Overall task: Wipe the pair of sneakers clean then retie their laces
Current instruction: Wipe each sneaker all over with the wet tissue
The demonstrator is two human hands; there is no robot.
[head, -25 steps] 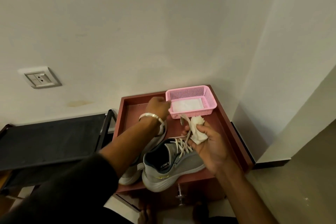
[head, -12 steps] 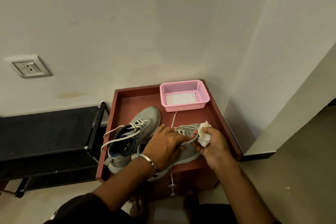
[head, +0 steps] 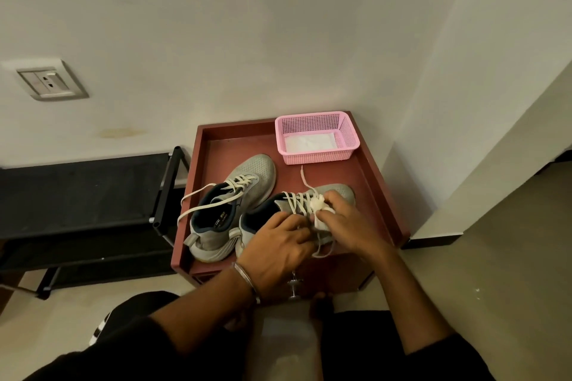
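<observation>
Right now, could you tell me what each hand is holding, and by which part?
The right hand holds a crumpled white wipe in its fingers, against the right sneaker's laces. The left hand rests on that sneaker's side; whether it grips anything cannot be told.

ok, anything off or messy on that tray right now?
Laces are loose on both. The left sneaker has an untied lace looping out past its side toward the tray edge. The right sneaker has one end trailing toward the pink basket. No spill or damage visible.
</observation>
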